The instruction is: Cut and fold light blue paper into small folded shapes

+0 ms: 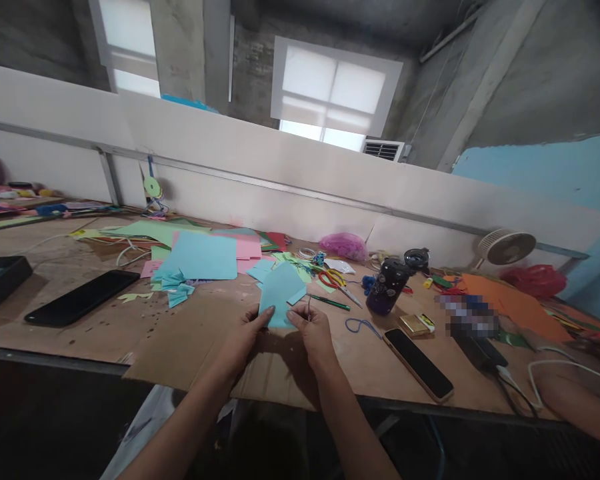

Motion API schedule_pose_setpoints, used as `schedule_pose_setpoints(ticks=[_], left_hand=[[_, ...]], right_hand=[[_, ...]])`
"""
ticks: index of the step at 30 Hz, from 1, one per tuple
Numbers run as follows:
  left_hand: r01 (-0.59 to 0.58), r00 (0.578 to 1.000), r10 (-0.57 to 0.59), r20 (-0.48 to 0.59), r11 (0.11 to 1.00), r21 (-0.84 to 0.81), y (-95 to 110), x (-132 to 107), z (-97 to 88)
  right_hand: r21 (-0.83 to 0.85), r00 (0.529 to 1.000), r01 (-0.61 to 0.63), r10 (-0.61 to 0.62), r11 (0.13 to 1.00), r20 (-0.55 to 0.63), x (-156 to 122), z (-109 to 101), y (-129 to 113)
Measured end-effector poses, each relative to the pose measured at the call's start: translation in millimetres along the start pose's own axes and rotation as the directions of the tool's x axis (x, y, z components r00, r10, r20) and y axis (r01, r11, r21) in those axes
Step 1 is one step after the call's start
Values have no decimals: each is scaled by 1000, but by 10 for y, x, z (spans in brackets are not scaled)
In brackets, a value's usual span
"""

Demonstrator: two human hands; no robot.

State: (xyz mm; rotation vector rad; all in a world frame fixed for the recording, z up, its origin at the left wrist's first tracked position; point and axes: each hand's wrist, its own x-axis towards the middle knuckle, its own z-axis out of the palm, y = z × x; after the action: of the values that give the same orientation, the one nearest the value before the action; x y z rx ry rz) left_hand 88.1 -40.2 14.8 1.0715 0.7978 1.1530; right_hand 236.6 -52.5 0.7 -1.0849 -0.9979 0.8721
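My left hand pinches the lower left edge of a light-blue sheet of paper. At its lower right corner, the fingers of my right hand are closed on the same paper. A thin dark sliver shows by the right fingertips; I cannot make out what it is. Under both hands lies a piece of brown cardboard. Just right of the paper are a green pencil or pen and scissors, near yellow-and-red handled pliers or scissors.
Folded blue paper pieces and a large blue sheet lie left. Two phones, a dark tumbler, a gold box and a blue cord loop surround the work. Another person's arm rests at right.
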Motion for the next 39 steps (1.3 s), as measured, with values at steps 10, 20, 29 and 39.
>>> schedule_pose_setpoints(ticks=[10, 20, 29, 39], left_hand=[[61, 996, -60, -60, 998, 12, -55, 51, -63], [-23, 999, 27, -36, 994, 110, 3, 5, 12], [-19, 999, 25, -43, 990, 140, -6, 13, 19], [-1, 1000, 5, -23, 990, 144, 26, 6, 22]], right_hand=[[43, 1000, -14, 14, 999, 5, -34, -23, -24], [86, 999, -37, 36, 996, 14, -53, -22, -45], [82, 997, -39, 34, 996, 64, -47, -27, -36], [128, 996, -36, 25, 991, 90, -57, -28, -57]])
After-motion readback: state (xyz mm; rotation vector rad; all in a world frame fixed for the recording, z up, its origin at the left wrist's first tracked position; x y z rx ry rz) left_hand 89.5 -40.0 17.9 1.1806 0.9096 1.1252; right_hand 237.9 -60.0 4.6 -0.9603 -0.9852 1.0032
